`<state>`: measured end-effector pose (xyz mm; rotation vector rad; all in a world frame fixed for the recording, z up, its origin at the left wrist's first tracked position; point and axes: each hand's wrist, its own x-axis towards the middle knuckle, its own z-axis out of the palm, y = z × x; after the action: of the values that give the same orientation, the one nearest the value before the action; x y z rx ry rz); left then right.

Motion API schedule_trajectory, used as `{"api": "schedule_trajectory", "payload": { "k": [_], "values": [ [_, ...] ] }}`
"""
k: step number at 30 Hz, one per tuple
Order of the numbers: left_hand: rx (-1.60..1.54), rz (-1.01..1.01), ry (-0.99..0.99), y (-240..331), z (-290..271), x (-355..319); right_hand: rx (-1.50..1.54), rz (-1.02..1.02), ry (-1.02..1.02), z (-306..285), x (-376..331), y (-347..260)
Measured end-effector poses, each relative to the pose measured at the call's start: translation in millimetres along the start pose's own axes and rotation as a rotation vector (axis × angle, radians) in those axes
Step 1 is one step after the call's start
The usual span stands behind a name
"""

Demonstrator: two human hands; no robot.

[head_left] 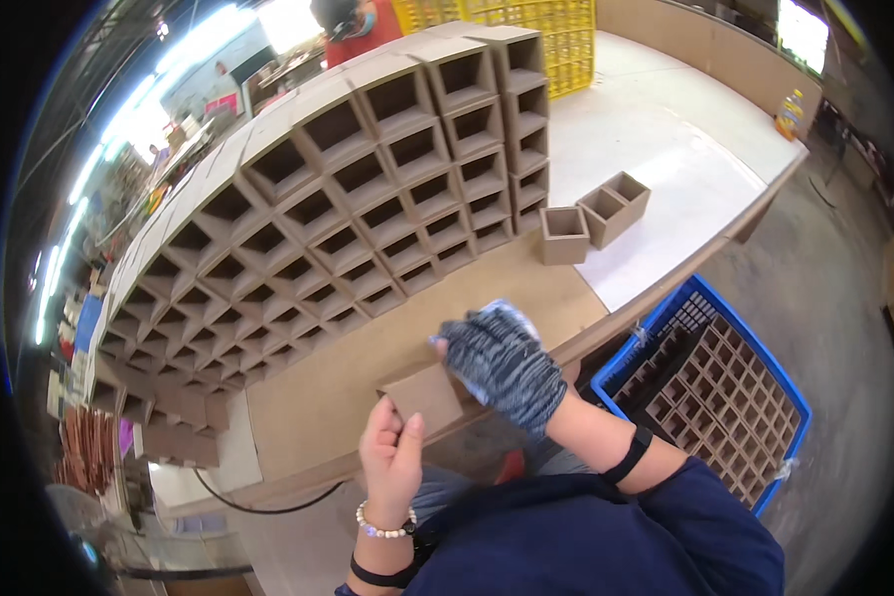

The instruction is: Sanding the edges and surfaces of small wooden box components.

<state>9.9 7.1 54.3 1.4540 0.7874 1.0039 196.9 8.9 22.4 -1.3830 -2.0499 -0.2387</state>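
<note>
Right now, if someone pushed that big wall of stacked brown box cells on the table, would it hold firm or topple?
The stack of open brown cells looks like thin board, so probably light for its size. It stands several rows high, apparently loose like the separate cells beside it, so a push near the top would likely tip or scatter it. Low down, it might slide across the table.
</note>
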Motion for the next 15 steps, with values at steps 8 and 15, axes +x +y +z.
{"api": "schedule_trajectory", "payload": {
  "k": [8, 15],
  "values": [
    [0.778, 0.333, -0.051, 11.5, 15.0, 65.4, 0.206, 0.248, 0.329, -39.4, -24.2, 32.5],
    [1.128, 0.610, -0.399, -21.7, 83.5, 110.6, 0.263, 0.342, 0.538, -91.6, -41.0, 42.9]
  ]
}}
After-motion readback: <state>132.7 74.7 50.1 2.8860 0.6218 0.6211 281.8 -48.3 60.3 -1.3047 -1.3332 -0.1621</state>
